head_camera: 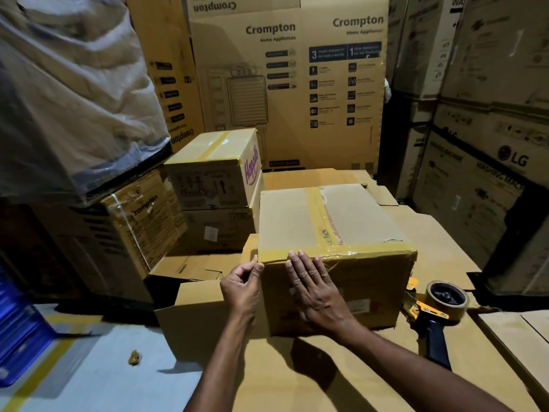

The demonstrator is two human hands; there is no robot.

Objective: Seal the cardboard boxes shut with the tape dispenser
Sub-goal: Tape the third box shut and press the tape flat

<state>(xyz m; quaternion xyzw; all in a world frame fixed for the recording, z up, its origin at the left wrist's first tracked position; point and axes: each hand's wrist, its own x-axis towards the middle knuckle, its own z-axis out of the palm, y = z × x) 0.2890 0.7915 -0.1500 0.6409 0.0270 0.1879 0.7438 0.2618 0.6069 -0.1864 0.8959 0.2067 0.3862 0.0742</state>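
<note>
**Hazards.** Tall printed brown cartons behind and stacked LG cartons to the right close in the work area. A hard forward shove could drive the medium brown cardboard box back into them.

The box rests on flattened brown cardboard sheets, which may slip under load, so press down rather than forward.

The yellow-and-navy tape dispenser lies on the sheets just right of the box, yellow front end nearest it. A blind reach risks the cutter.

The right hand lies flat on the front face, fingers straight and touching the yellowish tape strip along the top front edge.

The left hand, fingers curled, pinches the strip's end at the left corner — an uneven pull would likely wrinkle or lift it.

**Clearance.** Open room lies on the near side only — rear and right are blocked.
</note>
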